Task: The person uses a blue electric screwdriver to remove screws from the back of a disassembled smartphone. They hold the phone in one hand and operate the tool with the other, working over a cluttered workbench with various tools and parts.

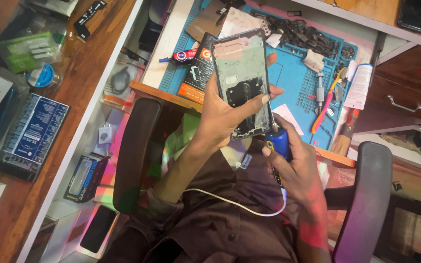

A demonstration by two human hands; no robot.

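My left hand (220,114) grips an opened phone frame (242,80) from its left side, thumb across the lower part, holding it upright over the desk's edge. Its bare metal inside shows, with a dark component in the middle. My right hand (293,163) is closed around a blue-handled screwdriver (277,140), whose thin shaft points up at the phone's lower right edge. A white cable (239,204) runs across my lap below both hands.
A blue repair mat (296,78) on the desk carries small dark parts, a glue tube, tweezers and an orange-pink tool. Black chair armrests (135,151) flank me. Boxes and a blue device (32,129) lie on the left shelf; wooden drawers (405,92) sit right.
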